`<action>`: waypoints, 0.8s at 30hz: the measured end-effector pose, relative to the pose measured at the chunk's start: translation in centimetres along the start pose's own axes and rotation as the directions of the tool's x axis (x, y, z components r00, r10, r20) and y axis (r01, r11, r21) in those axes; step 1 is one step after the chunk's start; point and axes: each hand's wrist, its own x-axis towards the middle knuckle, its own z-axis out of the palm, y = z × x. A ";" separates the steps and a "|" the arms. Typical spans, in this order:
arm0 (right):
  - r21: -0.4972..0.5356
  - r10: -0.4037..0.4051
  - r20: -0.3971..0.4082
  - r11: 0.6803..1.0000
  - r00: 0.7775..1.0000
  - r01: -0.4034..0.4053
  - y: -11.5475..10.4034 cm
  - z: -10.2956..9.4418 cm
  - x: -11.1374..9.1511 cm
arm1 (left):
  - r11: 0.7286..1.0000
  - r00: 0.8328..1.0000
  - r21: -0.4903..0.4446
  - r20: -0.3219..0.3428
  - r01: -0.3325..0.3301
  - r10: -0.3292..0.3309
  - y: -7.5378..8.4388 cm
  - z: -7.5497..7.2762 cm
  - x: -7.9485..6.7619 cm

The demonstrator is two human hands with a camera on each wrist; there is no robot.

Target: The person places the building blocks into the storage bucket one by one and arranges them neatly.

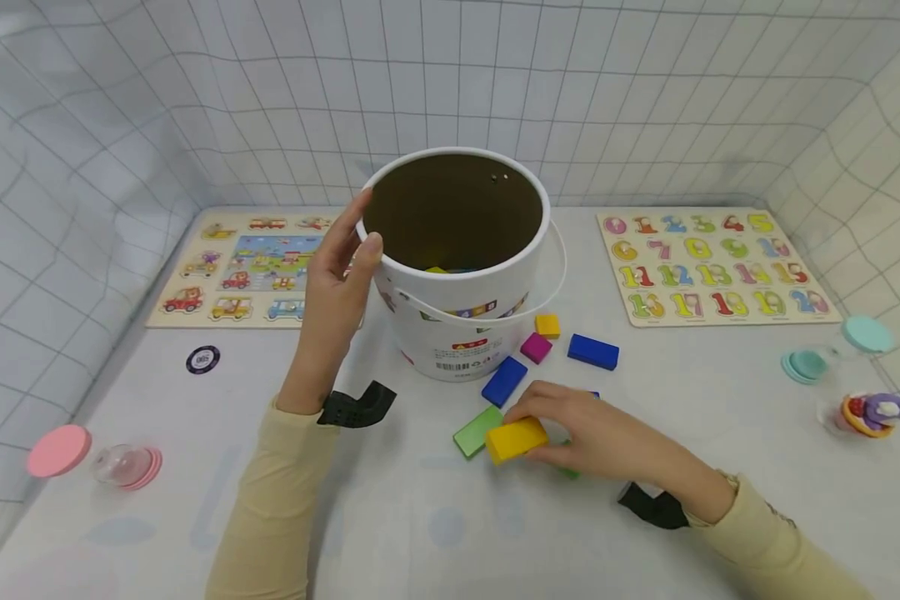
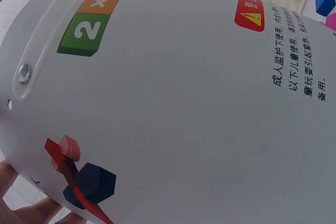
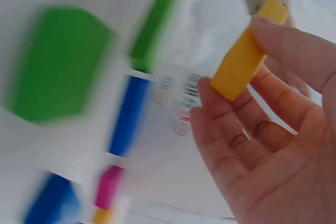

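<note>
A white bucket (image 1: 465,333) with a thin handle stands upright at the centre, with some blocks visible at its bottom. My left hand (image 1: 339,271) holds its rim at the left side, and part of that hand shows past the bucket wall in the left wrist view. Between thumb and fingers my right hand (image 1: 581,429) pinches a yellow block (image 1: 516,439) above the table, in front of the bucket. Just under it lies a light green block (image 1: 477,432). A blue block (image 1: 505,382) rests by the bucket's base. Another green block (image 3: 60,64) is partly hidden by my right hand in the head view.
Right of the bucket lie a magenta block (image 1: 536,347), a small yellow-orange block (image 1: 547,325) and another blue block (image 1: 593,352). A vehicle puzzle board (image 1: 167,287) is behind left, a number puzzle board (image 1: 712,271) behind right. Small pink and teal pieces sit at the sides.
</note>
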 end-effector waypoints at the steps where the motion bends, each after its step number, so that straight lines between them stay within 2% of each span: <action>1: 0.031 -0.017 -0.038 0.999 0.999 0.018 -0.5 -0.9 0.1 | 1.000 1.000 -0.001 0.000 -0.002 0.002 0.0 0.0 0.0; 4: 0.074 -0.087 -0.196 0.992 0.977 0.103 -1.6 -3.9 0.7 | 1.000 1.000 -0.009 -0.001 -0.011 0.011 0.0 -0.1 0.0; 8: 0.059 -0.142 -0.410 0.982 0.901 0.181 -2.5 -7.1 2.0 | 1.000 1.000 -0.026 0.005 -0.016 0.016 -0.2 -0.1 0.0; 11: 0.048 -0.134 -0.491 0.983 0.861 0.180 -2.9 -8.7 3.2 | 0.999 1.000 -0.027 0.005 -0.018 0.019 -0.3 -0.1 -0.1; 15: 0.020 -0.118 -0.527 0.988 0.842 0.151 -3.3 -10.0 4.7 | 1.000 1.000 -0.017 0.006 -0.017 0.017 -0.2 -0.1 -0.1; 19: -0.015 -0.089 -0.542 0.995 0.836 0.097 -3.8 -10.6 5.4 | 1.000 1.000 -0.002 0.005 -0.021 0.021 -0.1 -0.1 -0.1; 24: -0.063 -0.084 -0.524 0.996 0.848 0.060 -4.4 -11.0 5.7 | 1.000 1.000 0.000 -0.003 -0.026 0.026 -0.1 0.0 0.0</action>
